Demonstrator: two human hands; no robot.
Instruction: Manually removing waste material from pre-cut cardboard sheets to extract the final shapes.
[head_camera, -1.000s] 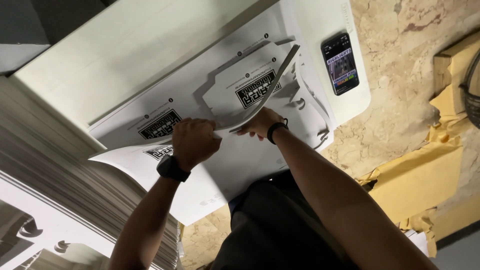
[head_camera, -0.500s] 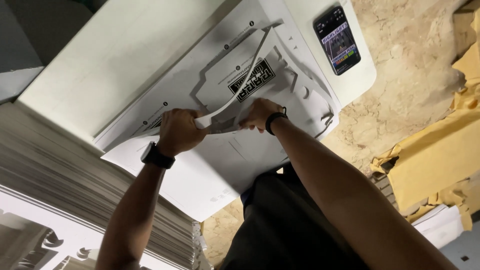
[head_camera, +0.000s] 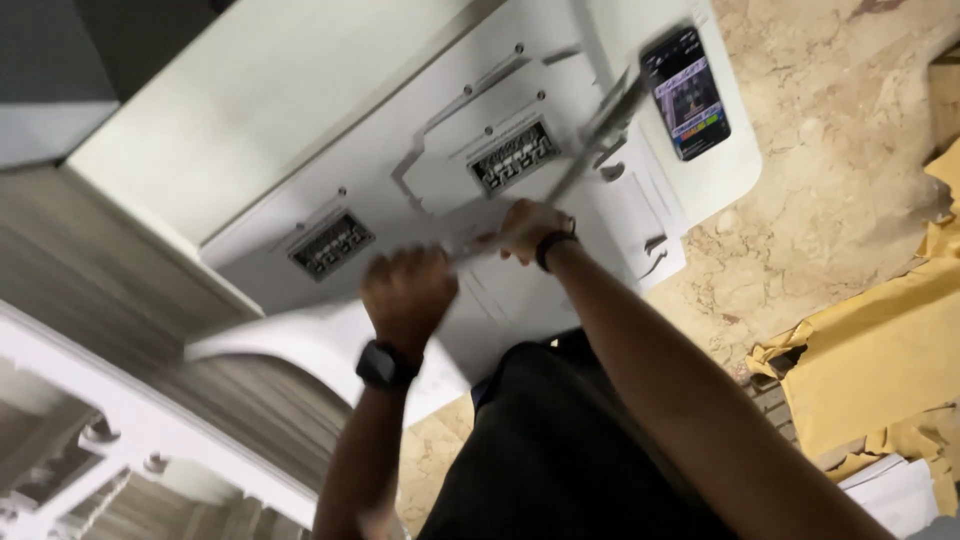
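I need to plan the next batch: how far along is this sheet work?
Done: nothing looks finished; I cannot tell how many sheets were handled. In hand: both hands, left hand and right hand, grip one white die-cut sheet lifted off the pile on the table; it is blurred. Left: the pile under it, and a tall stack beside it. A phone lies nearby.

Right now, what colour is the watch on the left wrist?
Black: the black wristwatch sits just below the left hand, clearest in the head view.

Left hand (head_camera: 408, 290) and right hand (head_camera: 528, 228) grip a blurred white sheet (head_camera: 300, 340) over the white table (head_camera: 250, 110)
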